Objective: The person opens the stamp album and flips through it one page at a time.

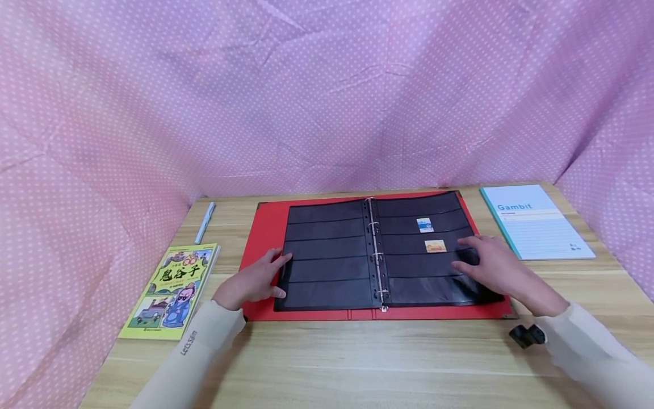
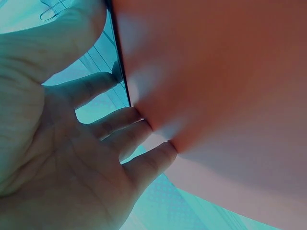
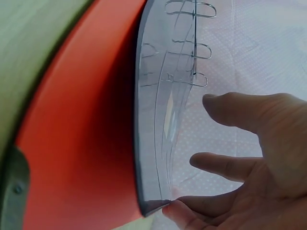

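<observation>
"Where is the red binder?"

"It lies spread out on the wooden table in front of me. That's its red cover, showing past the black left page. A row of metal rings runs down the middle, and the black right page is on the other side."

"And your hands?"

"My left hand is at the outer edge of the left page. Its fingers are extended, the thumb apart from them, and the wrist view shows several fingertips touching the red cover. My right hand is at the outer side of the right page, thumb and forefinger apart; lower fingers touch the page's edge near a corner, and that page stands a little off the cover."

"Anything in the pockets?"

"On the right page, a small blue-and-white card sits in the second row down, and a small orange card in the third, closer to my fingers."

"What's around it?"

"A yellow book and a pale blue pen on my left, a Gambit notebook on my right, and pink dotted cloth behind."
</observation>
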{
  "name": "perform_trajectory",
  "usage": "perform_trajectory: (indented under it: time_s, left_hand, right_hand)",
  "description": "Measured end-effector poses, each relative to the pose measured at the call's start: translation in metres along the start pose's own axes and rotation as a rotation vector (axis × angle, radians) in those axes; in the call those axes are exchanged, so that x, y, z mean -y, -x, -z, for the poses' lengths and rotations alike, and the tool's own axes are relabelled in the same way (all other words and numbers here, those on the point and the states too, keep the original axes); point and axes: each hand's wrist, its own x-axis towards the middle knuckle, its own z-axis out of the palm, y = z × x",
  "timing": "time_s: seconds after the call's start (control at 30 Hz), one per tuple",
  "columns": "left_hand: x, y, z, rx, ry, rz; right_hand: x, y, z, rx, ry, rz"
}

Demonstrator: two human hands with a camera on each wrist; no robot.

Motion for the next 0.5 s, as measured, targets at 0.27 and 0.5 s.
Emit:
perform_trajectory:
  time_s: [0.27, 0.5]
  left_hand:
    - [-0.001, 0.001, 0.001, 0.004, 0.013, -0.004]
    - [0.0, 0.002, 0.002, -0.005, 0.024, -0.021]
  right_hand:
    - [0.01, 0.001, 0.008, -0.076, -0.014, -0.002]
    - [0.017, 0.001, 0.015, -0.087, -0.02, 0.003]
